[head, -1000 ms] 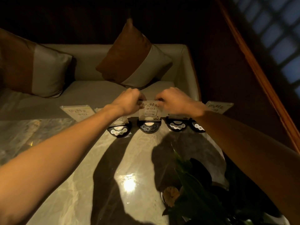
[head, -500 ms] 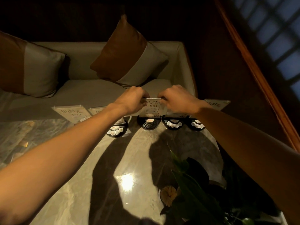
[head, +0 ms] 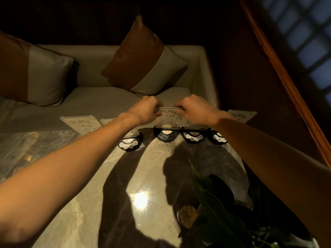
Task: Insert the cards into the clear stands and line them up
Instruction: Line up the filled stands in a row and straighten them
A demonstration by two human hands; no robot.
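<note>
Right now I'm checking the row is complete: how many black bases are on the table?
4. One left under the left forearm, one centre below the held card, two to its right. Arms may hide more.

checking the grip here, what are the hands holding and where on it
Both hands, left hand and right hand, pinch the card marked 01 at its top corners, one each side.

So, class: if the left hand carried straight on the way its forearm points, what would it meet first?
Most likely the right hand, gripping the other end of the white "01" card that the left hand also pinches; depth is unclear.
</note>
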